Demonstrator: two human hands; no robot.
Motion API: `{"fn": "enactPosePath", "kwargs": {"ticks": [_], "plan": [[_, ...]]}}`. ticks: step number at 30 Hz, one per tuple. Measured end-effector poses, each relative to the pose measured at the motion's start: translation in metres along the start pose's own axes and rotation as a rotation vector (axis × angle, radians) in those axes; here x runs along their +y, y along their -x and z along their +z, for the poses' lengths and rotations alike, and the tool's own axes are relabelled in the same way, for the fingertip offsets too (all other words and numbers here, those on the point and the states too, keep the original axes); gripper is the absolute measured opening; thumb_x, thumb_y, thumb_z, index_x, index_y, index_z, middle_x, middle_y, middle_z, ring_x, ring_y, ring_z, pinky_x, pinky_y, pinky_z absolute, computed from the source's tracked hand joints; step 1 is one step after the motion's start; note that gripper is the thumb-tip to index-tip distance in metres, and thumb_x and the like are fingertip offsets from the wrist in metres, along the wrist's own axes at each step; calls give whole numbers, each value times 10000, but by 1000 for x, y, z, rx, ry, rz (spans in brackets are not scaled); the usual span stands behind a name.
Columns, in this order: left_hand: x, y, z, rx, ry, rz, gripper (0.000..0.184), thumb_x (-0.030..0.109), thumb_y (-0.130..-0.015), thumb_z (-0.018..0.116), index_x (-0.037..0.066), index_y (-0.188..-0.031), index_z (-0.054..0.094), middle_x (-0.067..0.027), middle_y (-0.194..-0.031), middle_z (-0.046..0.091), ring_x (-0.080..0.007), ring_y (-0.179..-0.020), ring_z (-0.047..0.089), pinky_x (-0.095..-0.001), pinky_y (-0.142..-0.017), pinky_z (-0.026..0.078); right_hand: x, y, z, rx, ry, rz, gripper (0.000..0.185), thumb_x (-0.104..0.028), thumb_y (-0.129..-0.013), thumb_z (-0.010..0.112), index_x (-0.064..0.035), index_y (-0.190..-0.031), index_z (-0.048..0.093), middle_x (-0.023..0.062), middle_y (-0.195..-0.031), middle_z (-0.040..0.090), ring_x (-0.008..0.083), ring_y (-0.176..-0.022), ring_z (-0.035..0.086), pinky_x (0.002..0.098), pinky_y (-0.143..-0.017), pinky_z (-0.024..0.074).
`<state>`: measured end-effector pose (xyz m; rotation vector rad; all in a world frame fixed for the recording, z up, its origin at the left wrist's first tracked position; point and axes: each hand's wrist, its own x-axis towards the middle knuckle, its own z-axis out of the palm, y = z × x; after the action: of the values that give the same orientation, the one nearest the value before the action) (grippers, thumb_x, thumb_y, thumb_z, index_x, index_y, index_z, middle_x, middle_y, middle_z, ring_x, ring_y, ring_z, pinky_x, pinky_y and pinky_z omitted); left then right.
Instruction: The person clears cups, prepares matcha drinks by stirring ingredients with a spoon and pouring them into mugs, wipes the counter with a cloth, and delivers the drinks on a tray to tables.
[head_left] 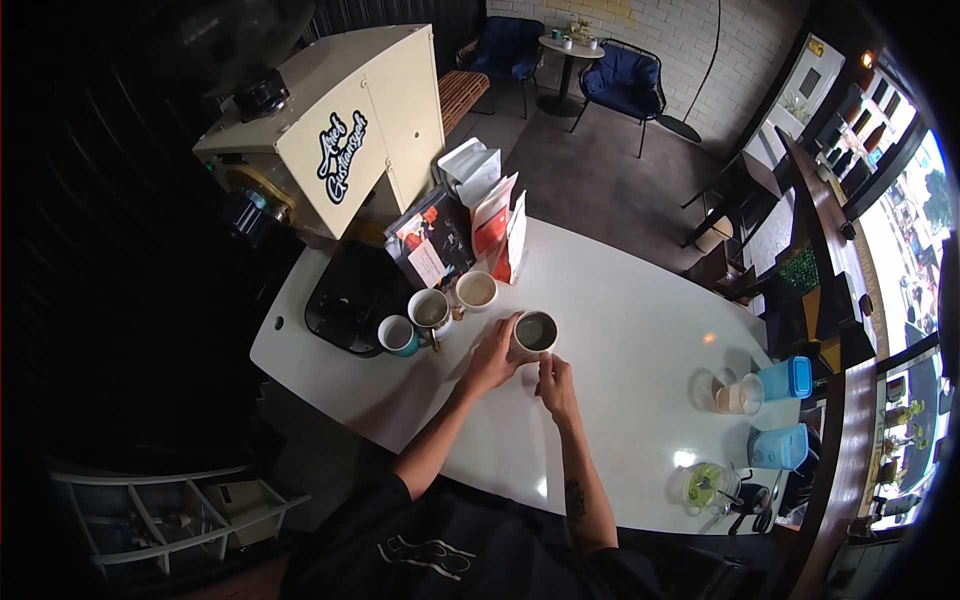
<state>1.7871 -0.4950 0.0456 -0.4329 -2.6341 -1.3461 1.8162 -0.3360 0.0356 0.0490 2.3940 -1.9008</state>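
A mug (535,332) with a pale rim and a grey-green inside is held upright over the white table, between both my hands. My left hand (492,356) curves around its left side. On the near side my right hand (556,386) has its fingers closed at the mug, where the handle seems to be; the fingers cover that part. Left of my hands stand a teal mug (402,342), a pale mug (429,309) with a brownish handle, and a cream mug (476,289).
A cream coffee roaster or grinder (350,120) stands at the back left of the table (620,300). Coffee bags (497,225) and a dark box (432,240) stand behind the mugs. At the right are blue containers (780,447), plastic cups (739,396) and a glass jar (706,484).
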Motion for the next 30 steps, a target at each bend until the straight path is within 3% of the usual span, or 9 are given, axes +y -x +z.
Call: {"fn": "enactPosePath", "kwargs": {"ticks": [12, 18, 22, 27, 29, 30], "plan": [[-15, 50, -39, -60, 36, -24, 817, 159, -753, 779, 116, -1424, 314, -174, -1254, 493, -404, -1105, 553, -466, -842, 511, -18, 47, 31, -137, -149, 91, 458, -345, -1029, 437, 11, -765, 549, 28, -655, 476, 127, -597, 492, 291, -568, 457], [-16, 101, -78, -43, 26, -66, 823, 170, -747, 789, 107, -1425, 327, -161, -1241, 507, -388, -1106, 557, -454, -857, 507, -30, 68, 42, -424, -341, 179, 420, -362, -1020, 465, 18, -902, 601, 31, -700, 526, 126, -645, 506, 274, -606, 446], [-10, 123, -99, 11, 61, -121, 815, 199, -729, 813, 92, -1403, 366, -164, -1293, 502, -373, -1175, 532, -432, -915, 489, -24, 48, 30, -344, -273, 171, 424, -373, -1014, 475, 21, -911, 593, 33, -691, 515, 109, -627, 489, 266, -574, 433], [-16, 145, -111, 96, 85, -187, 823, 209, -714, 827, 75, -1391, 379, -164, -1303, 507, -353, -1199, 529, -424, -952, 476, -22, 6, 33, -191, -188, 72, 284, -231, -995, 522, 34, -926, 597, 25, -671, 520, 107, -601, 498, 262, -560, 425], [-21, 151, -114, 119, 58, -194, 828, 210, -717, 826, 60, -1393, 372, -160, -1314, 503, -342, -1209, 525, -422, -967, 472, -25, -9, 43, -197, -149, -5, 249, -204, -988, 535, 32, -956, 610, 26, -679, 525, 106, -615, 510, 258, -571, 434], [-24, 153, -114, 141, 51, -216, 831, 209, -717, 827, 57, -1394, 370, -160, -1316, 504, -340, -1211, 524, -419, -972, 470, -27, -16, 48, -255, -140, -24, 224, -167, -980, 542, 27, -1060, 620, 37, -720, 556, 112, -639, 537, 266, -606, 469]]}}
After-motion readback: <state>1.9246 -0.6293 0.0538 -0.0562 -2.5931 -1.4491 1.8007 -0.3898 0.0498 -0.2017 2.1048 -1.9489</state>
